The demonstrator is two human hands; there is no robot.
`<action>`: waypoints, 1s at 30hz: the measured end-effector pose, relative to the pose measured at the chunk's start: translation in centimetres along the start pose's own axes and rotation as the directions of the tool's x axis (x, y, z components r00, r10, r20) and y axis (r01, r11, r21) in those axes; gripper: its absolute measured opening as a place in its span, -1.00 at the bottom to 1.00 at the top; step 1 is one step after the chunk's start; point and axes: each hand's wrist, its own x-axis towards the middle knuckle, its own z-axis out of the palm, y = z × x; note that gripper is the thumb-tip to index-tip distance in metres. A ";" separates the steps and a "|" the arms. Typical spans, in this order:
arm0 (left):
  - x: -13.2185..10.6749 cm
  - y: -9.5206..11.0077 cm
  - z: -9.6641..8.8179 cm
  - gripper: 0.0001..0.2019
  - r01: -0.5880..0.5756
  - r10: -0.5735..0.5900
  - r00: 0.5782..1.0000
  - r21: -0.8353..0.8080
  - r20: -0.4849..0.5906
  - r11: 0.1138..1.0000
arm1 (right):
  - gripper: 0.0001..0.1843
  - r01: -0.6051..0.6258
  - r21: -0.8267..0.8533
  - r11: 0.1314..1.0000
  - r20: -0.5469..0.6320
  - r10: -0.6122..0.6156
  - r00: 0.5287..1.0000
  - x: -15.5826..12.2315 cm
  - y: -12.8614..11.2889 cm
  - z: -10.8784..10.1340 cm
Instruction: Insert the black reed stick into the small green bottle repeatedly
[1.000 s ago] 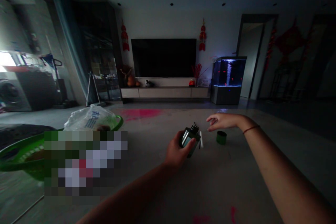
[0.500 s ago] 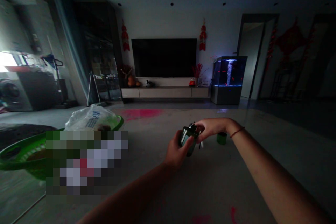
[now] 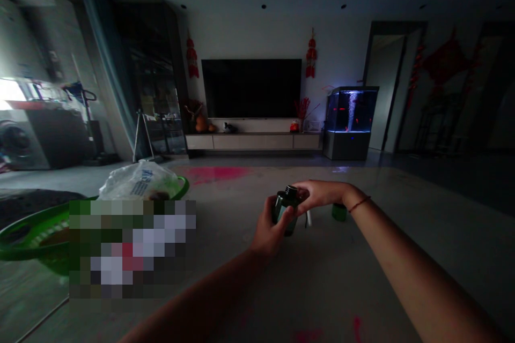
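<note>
A small dark green bottle [image 3: 279, 202] with a black cap [image 3: 291, 191] is held nearly upright above the floor. Wrapped round its body from the left is my left hand [image 3: 269, 228], thumb across the front. My right hand [image 3: 317, 195] comes in from the right, fingers closed against the bottle's upper side near the cap; its fingertips are partly hidden. Just below that hand shows a thin white stick-like piece [image 3: 309, 218], too dim to name. A short green cylinder [image 3: 339, 213] stands on the floor beyond my right wrist.
To the left sits a green plastic basket [image 3: 48, 254] with a white plastic bag [image 3: 137, 182] in it; a blurred-out patch covers part of it. Farther off stand a low TV cabinet [image 3: 253, 142] and a lit fish tank [image 3: 350, 112]. Pink stains mark the floor [image 3: 225, 289].
The bottle and its cap have shifted slightly left and tipped a little more upright. My right hand has moved slightly left with its fingers still at the bottle.
</note>
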 end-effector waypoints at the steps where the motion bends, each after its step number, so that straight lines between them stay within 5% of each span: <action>1: 0.0 0.0 0.0 -0.62 -0.009 0.009 1.000 -0.004 -0.003 1.000 | -0.53 -0.001 -0.008 1.000 -0.013 0.001 1.000 0.0 -0.1 0.0; 13: 0.8 -1.7 0.1 -0.54 -0.060 0.075 0.992 0.140 -0.103 0.988 | -0.42 0.059 0.010 0.998 -0.092 -0.058 0.994 0.4 0.6 -0.1; 20: 1.3 -3.4 0.5 -0.48 -0.019 0.033 0.986 0.084 -0.162 0.996 | -0.38 0.059 -0.088 0.994 -0.198 -0.076 0.977 1.3 1.0 0.4; 30: 1.5 -2.6 0.4 -0.55 0.088 -0.089 0.994 -0.019 -0.065 0.996 | -0.46 0.026 -0.104 0.994 -0.184 -0.045 0.982 1.6 1.2 0.9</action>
